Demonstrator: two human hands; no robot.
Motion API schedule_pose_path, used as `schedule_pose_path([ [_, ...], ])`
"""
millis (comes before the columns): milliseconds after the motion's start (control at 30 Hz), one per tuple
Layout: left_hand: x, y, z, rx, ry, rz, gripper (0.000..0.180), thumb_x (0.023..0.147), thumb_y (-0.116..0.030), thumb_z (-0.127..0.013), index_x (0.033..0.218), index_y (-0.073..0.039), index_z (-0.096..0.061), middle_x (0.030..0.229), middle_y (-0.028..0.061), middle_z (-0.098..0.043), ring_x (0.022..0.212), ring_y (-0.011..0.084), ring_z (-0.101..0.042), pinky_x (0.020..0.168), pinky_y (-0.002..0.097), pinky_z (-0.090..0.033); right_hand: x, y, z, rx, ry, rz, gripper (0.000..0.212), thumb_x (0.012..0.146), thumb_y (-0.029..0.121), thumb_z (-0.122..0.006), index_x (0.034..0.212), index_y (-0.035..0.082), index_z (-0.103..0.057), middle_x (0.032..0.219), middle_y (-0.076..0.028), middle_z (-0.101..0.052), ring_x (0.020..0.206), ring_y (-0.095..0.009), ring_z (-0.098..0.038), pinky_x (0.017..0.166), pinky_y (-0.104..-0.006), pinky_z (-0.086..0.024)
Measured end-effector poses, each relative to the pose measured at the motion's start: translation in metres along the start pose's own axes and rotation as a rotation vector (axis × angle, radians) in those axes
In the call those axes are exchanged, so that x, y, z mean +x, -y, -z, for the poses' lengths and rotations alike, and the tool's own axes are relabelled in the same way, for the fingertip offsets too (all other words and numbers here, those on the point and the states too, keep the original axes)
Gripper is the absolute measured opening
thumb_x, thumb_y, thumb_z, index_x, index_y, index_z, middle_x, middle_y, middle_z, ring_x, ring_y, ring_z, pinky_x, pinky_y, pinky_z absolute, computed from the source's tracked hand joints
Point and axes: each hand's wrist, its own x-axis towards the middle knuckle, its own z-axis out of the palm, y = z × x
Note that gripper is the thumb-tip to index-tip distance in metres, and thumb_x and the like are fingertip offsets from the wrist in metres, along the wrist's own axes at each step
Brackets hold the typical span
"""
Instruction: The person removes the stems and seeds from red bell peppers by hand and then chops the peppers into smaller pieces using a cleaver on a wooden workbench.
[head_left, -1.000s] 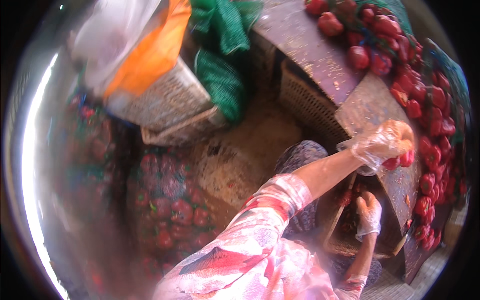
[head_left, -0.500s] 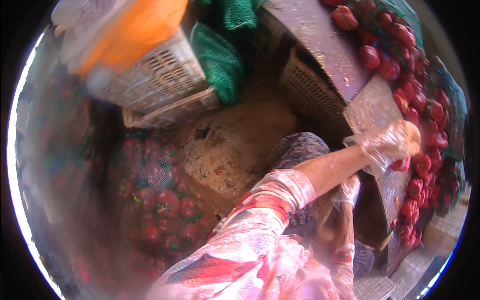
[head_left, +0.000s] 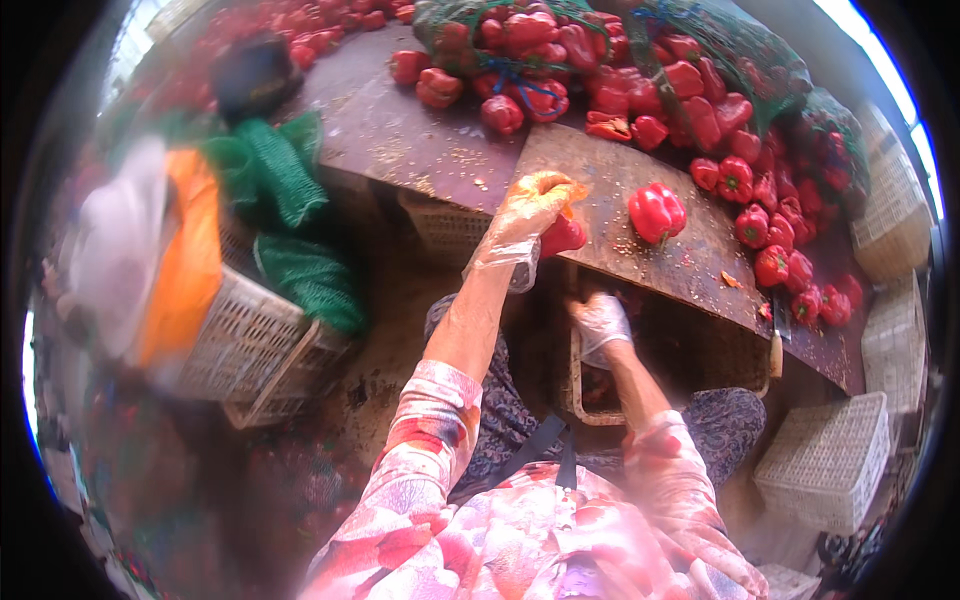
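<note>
My left hand [head_left: 540, 208], in a clear plastic glove, is over the near edge of the wooden board [head_left: 600, 215]. Its fingers are curled, and a red bell pepper [head_left: 563, 237] shows below them, partly hidden by the hand. My right hand [head_left: 604, 328], gloved too, is lower down at the rim of a crate [head_left: 574, 385] between my knees. Motion blurs its fingers, so their grip is unclear. One red bell pepper [head_left: 658, 213] sits alone on the board, right of my left hand.
Several red peppers [head_left: 700, 115] and green net bags [head_left: 735, 45] cover the table's far side. A knife [head_left: 776, 352] with a pale handle lies at the board's right edge. Stacked crates [head_left: 240, 335] with green netting [head_left: 310, 280] stand left, a white crate [head_left: 825, 460] right.
The whole view has swung round to the right, bringing the board and crate toward the middle. My right hand is now at the crate's rim; my left hand stays over the board's edge.
</note>
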Motion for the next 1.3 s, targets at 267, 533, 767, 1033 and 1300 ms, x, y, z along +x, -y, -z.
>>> schedule_pose_path([
  [267, -0.071, -0.037, -0.034, -0.352, 0.096, -0.209, 0.013, 0.092, -0.007, -0.068, 0.102, -0.002, -0.074, 0.093, 0.0060, -0.075, 0.078, 0.0095, -0.065, 0.069, 0.0264, -0.053, -0.003, -0.049, 0.042, 0.520, 0.126, 0.225, 0.025, 0.096, 0.019, -0.065, 0.114, 0.003, -0.068, 0.079, -0.006, -0.065, 0.062, -0.014, -0.058, 0.059, -0.0314, -0.052],
  [533, -0.177, -0.064, 0.024, -0.379, -0.068, -0.234, 0.014, 0.089, -0.011, -0.070, 0.098, -0.001, -0.074, 0.085, 0.0063, -0.073, 0.071, 0.0109, -0.065, 0.067, 0.0267, -0.053, -0.038, -0.078, 0.099, 0.593, 0.282, 0.079, 0.033, 0.102, 0.029, -0.061, 0.120, 0.002, -0.065, 0.091, -0.011, -0.066, 0.062, -0.021, -0.068, 0.053, -0.0317, -0.055],
  [767, -0.342, 0.092, 0.158, -0.108, -0.630, 0.043, 0.020, 0.095, -0.019, -0.064, 0.099, -0.002, -0.075, 0.091, 0.0069, -0.075, 0.074, 0.0109, -0.065, 0.068, 0.0270, -0.053, -0.033, -0.120, 0.129, 0.587, 0.236, 0.036, 0.034, 0.098, 0.031, -0.065, 0.117, 0.003, -0.067, 0.090, -0.011, -0.068, 0.061, -0.019, -0.069, 0.051, -0.0268, -0.052],
  [1033, -0.499, 0.202, 0.226, -0.050, -1.010, 0.300, 0.020, 0.091, -0.017, -0.066, 0.092, 0.001, -0.075, 0.086, 0.0089, -0.073, 0.074, 0.0151, -0.065, 0.069, 0.0280, -0.051, -0.021, -0.126, 0.120, 0.597, 0.330, -0.006, 0.029, 0.100, 0.024, -0.064, 0.117, 0.001, -0.064, 0.083, -0.008, -0.064, 0.056, -0.021, -0.066, 0.049, -0.0320, -0.056],
  [1300, -0.502, 0.174, 0.272, 0.117, -1.105, 0.322, 0.021, 0.087, -0.020, -0.070, 0.087, 0.000, -0.070, 0.074, 0.0091, -0.069, 0.062, 0.0167, -0.062, 0.059, 0.0328, -0.049, -0.016, -0.148, 0.113, 0.724, 0.392, -0.036, 0.029, 0.100, 0.024, -0.063, 0.117, 0.000, -0.060, 0.076, -0.008, -0.060, 0.052, -0.022, -0.062, 0.048, -0.0367, -0.056],
])
